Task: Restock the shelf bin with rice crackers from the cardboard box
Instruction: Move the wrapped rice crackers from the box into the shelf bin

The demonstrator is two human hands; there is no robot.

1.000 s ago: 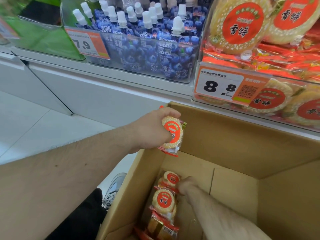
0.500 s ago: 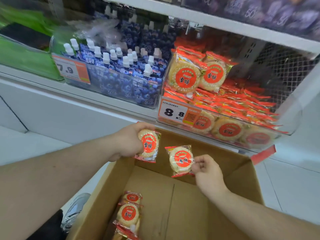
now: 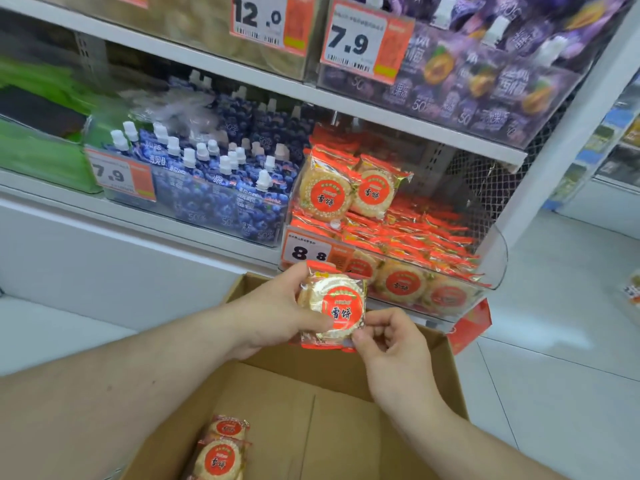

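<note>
Left hand grips a stack of rice cracker packs, thumb across the front face, fingers curled behind; edges of a second pack show behind and below the front one. Exact count in the stack cannot be told. Right hand pinches the stack's corner at its 4 o'clock, thumb and forefinger closed on the wrapper edge, remaining fingers curled. The stack is upright, label facing the camera, held above the far wall of the cardboard box and just in front of the shelf bin.

Shelf bin: clear plastic, on the lower shelf, at 1 o'clock from the held stack. It holds many of the same red-and-orange packs lying flat; two packs stand upright at its left rear. Price tag 8.8 on the bin front, partly covered by the held stack.

Cardboard box: open, directly below both hands. Mostly bare floor showing. Two cracker packs in the box lie at the near left corner, 7 o'clock from the held stack, partly cut off by the frame edge.

Neighbours: at 10 o'clock, a clear bin of blue spouted pouches, tag 7.9. Upper shelf at 1 o'clock: purple pouches, tag 7.9; a 12.0 tag left of it. White tiled floor at 3 o'clock.
</note>
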